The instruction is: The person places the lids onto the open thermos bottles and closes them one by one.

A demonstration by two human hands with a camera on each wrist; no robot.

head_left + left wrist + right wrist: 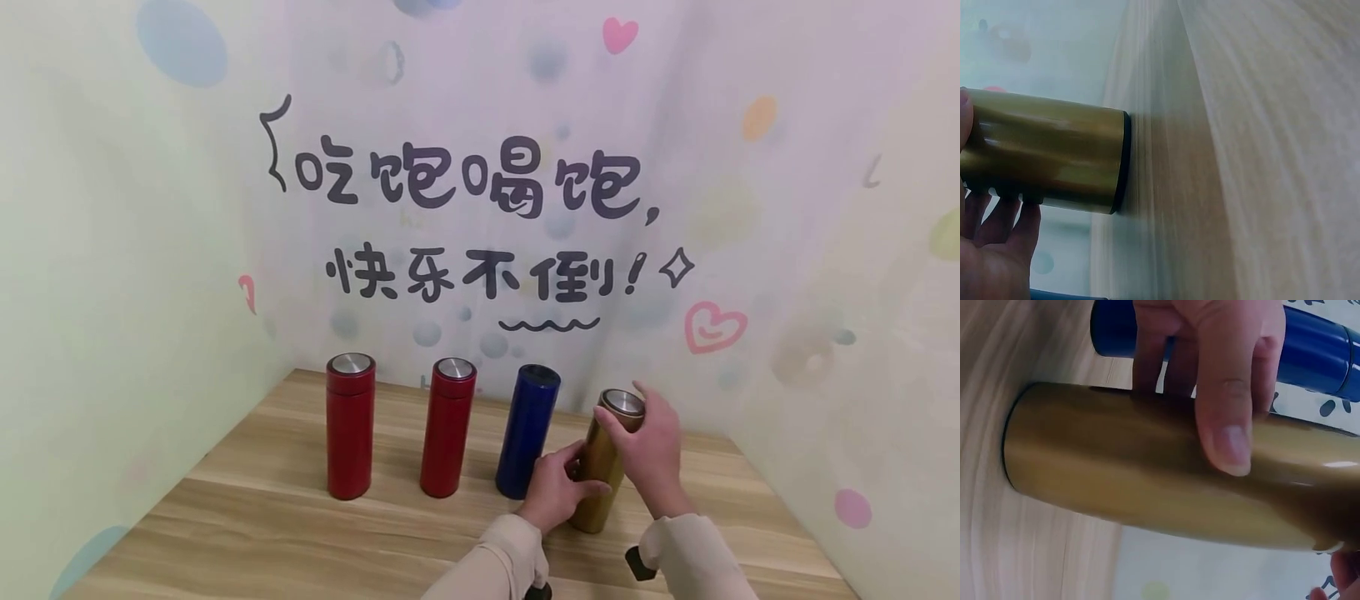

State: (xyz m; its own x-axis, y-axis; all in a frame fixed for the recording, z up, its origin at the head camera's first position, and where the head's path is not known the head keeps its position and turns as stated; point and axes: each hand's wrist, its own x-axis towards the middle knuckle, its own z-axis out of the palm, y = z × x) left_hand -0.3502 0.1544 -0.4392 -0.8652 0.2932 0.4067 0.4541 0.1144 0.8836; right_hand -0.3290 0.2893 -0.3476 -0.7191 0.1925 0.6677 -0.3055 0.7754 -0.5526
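A gold vacuum flask (602, 457) with a silver disc in its lid stands on the wooden table, at the right end of a row of flasks. My left hand (557, 490) grips its body from the left, thumb across the front. My right hand (651, 442) holds the lid end, thumb at the near side of the rim and fingers round the far side. The flask's black-edged base (1124, 162) is down at the tabletop in the left wrist view. Just left of my left hand is a blue flask (528, 429), upright.
Two red flasks, one far left (350, 442) and one nearer the middle (448, 437), stand upright on the wooden table (285, 533). A pale printed backdrop (465, 83) with dark lettering rises behind the table and along both sides.
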